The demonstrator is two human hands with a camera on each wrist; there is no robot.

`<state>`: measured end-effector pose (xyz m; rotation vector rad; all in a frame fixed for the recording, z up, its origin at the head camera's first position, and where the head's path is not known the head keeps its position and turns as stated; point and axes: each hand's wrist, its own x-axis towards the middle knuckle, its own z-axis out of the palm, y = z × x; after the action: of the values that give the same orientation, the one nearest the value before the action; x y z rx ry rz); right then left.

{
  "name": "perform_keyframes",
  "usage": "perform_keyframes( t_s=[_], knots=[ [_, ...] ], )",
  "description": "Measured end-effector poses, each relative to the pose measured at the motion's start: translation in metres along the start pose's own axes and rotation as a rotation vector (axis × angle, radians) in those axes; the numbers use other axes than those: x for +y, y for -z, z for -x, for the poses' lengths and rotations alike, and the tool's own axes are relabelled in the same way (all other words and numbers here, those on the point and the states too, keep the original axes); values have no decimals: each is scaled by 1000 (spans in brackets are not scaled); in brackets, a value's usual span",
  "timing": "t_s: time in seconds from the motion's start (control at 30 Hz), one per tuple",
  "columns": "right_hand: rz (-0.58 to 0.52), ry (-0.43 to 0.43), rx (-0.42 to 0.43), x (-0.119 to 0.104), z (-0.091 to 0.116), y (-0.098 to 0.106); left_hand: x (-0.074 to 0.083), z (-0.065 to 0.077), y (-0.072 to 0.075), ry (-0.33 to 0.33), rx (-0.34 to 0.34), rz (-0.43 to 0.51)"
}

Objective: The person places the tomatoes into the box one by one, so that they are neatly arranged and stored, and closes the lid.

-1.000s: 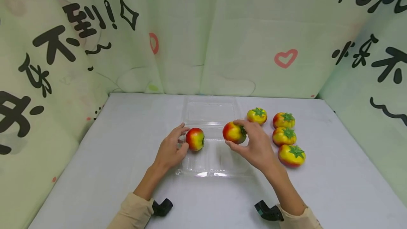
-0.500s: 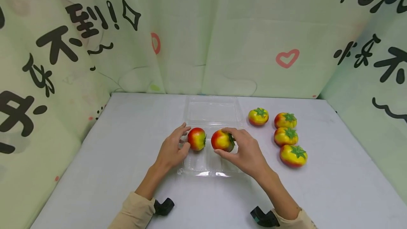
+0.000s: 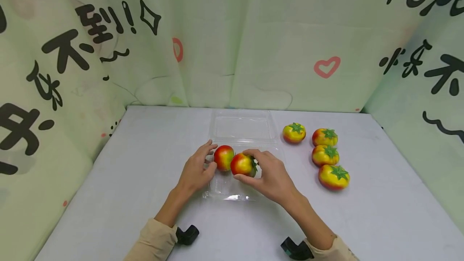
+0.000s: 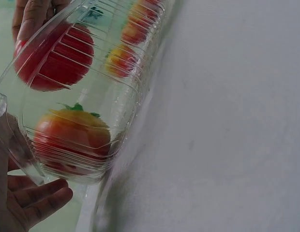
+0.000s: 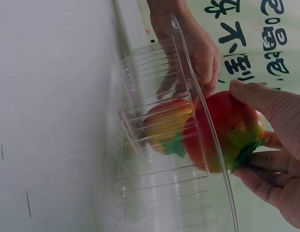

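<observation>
In the head view my right hand [image 3: 270, 176] pinches a red-and-yellow tomato [image 3: 242, 165] between thumb and fingers, its green leafy top toward the palm. This tomato is over the clear plastic box [image 3: 230, 191], right beside another tomato [image 3: 223, 157] in the box's left part. My left hand [image 3: 196, 169] is at the box's left side, its fingers loosely bent near that second tomato. In the left wrist view the tomato in the box [image 4: 72, 137] sits low, and the held tomato [image 4: 55, 60] is seen through the wall. The right wrist view shows the held tomato [image 5: 222, 130] at the rim.
Several more tomatoes stand on the white table [image 3: 145, 152] right of the box: one tomato [image 3: 294, 133] near the lid, others in a column, the front tomato [image 3: 334, 177] nearest me. The box's clear lid [image 3: 243, 127] lies opened toward the back. Printed curtains [image 3: 282, 51] surround the table.
My right hand has carried its tomato leftward and slightly toward me, up beside the tomato in the box. The left hand has stayed about where it was.
</observation>
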<state>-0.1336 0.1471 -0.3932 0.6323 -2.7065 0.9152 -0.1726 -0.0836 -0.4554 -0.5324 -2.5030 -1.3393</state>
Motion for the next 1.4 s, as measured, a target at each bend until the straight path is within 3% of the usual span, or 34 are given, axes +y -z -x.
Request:
perform_keyframes(
  t_s=[0.87,1.4],
  knots=[
    [-22,-20,-85,-14,5,-40,1,2,1,11,-31,-45],
    [-14,26,-74,-15,3,-49,1,1,0,6,-31,-52]
  ],
)
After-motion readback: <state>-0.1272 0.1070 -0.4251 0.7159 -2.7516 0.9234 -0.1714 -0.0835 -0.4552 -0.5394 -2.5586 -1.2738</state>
